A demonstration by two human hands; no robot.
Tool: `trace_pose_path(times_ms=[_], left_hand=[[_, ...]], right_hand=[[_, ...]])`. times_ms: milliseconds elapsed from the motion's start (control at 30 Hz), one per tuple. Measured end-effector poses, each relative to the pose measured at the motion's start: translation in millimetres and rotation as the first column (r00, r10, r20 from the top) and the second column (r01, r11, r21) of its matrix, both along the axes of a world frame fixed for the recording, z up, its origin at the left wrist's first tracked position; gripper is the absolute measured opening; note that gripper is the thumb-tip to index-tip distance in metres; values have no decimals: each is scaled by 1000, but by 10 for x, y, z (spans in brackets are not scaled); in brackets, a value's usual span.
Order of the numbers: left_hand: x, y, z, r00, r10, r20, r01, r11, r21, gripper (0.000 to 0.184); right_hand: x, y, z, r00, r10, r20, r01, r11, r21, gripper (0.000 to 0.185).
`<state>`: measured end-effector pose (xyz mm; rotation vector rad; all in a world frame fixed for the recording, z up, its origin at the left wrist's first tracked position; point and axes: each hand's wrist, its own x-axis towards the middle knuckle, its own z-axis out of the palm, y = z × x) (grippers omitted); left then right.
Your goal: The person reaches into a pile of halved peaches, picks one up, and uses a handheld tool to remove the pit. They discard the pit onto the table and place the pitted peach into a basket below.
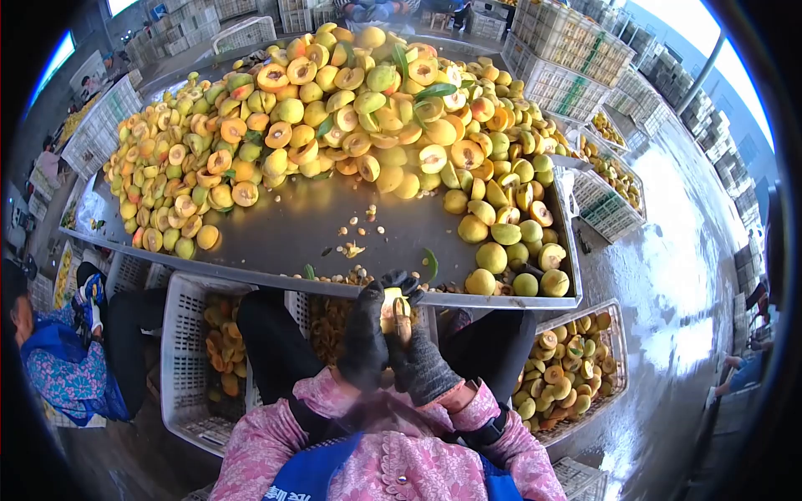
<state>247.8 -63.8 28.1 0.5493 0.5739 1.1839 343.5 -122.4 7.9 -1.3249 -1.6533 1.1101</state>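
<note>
My grip is closed on a pale cut fruit (389, 304) at the lower middle of the frame, by the near edge of the table (317, 225): left hand (362, 338) around one side, right hand (423, 367) against the other. I judge it light and fairly firm, its flesh easily bruised and its wet cut face slippery. The rounded outside looks the best place to hold, with light, spread finger pressure.

from the wearer's head, one wide round view faces forward and down: pink top (434, 468) close at bottom centre, metal table (292, 230) farther off, crates (568, 50) distant upper right.
</note>
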Motion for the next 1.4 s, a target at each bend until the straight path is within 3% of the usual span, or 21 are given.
trace_pose_path(times_ms=[67, 133, 233, 300, 367, 433, 533, 600, 633, 667, 700, 733, 800, 833, 900, 967, 1067, 1167, 1233, 1300, 1400], left_hand=[[-4, 16, -22, 999, -5, 44, 7, 998, -57, 46], [-16, -19, 23, 998, 5, -62, -7, 1000, -20, 46], [-55, -8, -4, 996, -15, -89, 15, 1000, -3, 46], [-91, 2, -19, 993, -36, -115, 33, 999, -30, 47], [-133, -2, -10, 981, -54, -189, 39, 996, -83, 47], [-194, -26, -21, 910, -26, -415, 72, 993, 96, 43], [-364, -51, -234, 605, 359, -710, 203, 793, 575, 37], [-447, -28, -354, 473, 531, -703, 333, 631, 700, 33], [-471, 15, -363, 487, 512, -707, 360, 620, 697, 31], [-482, 38, -368, 500, 492, -712, 387, 608, 693, 30], [-480, 37, -373, 497, 458, -737, 383, 647, 660, 30], [-475, 35, -374, 492, 423, -761, 377, 684, 624, 29], [-456, 25, -372, 556, 321, -766, 320, 768, 554, 29], [-433, 7, -375, 624, 256, -739, 271, 816, 511, 29], [-427, 0, -369, 676, 165, -719, 233, 877, 420, 30], [-452, 2, -358, 649, 109, -753, 241, 910, 339, 32], [-410, -40, -309, 710, 157, -686, 191, 895, 403, 30], [-409, -37, -448, 606, 302, -736, 192, 842, 504, 29], [-424, -28, -501, 516, 395, -760, 227, 792, 566, 32], [-442, -16, -525, 506, 403, -763, 257, 774, 579, 33], [-465, -32, -559, 634, 288, -718, 191, 841, 506, 33]], right_hand=[[-2, 4, -96, 999, 26, -20, -23, 990, 142, 59], [13, 8, -78, 996, 83, -15, -76, 959, 271, 59], [-10, 79, -150, 972, 3, 234, -136, 819, 557, 48], [9, 84, -156, 974, 53, 219, -168, 819, 549, 38], [81, 37, -19, 977, 212, -23, -194, 929, 314, 29], [104, 20, 37, 962, 193, -192, -185, 981, 58, 22], [155, 3, -181, 964, 223, -148, -223, 975, 15, 20], [173, -11, -250, 961, 265, -79, -255, 960, 120, 20], [173, 4, -210, 960, 272, -62, -257, 949, 183, 20], [167, 9, -150, 961, 261, -89, -251, 962, 105, 19], [160, 13, -92, 963, 245, -115, -243, 970, 26, 19], [146, 16, -2, 964, 198, -176, -231, 953, -196, 18], [147, 32, -82, 963, 259, -69, -265, 959, -98, 17], [180, 51, -308, 941, 317, 120, -336, 918, 211, 16], [179, 53, -354, 937, 335, 101, -349, 908, 231, 14], [95, 40, -85, 935, 184, -303, -287, 895, -342, 13], [5, 22, 54, 968, 190, 166, -180, 981, -75, 14], [-74, 75, 161, 966, 143, 217, -76, 954, -289, 16], [-90, 62, 46, 980, 123, 155, -87, 971, -221, 18], [-86, 58, -135, 989, 130, 74, -111, 969, -219, 20], [-60, 61, -328, 985, 167, -47, -173, 939, -296, 23]])
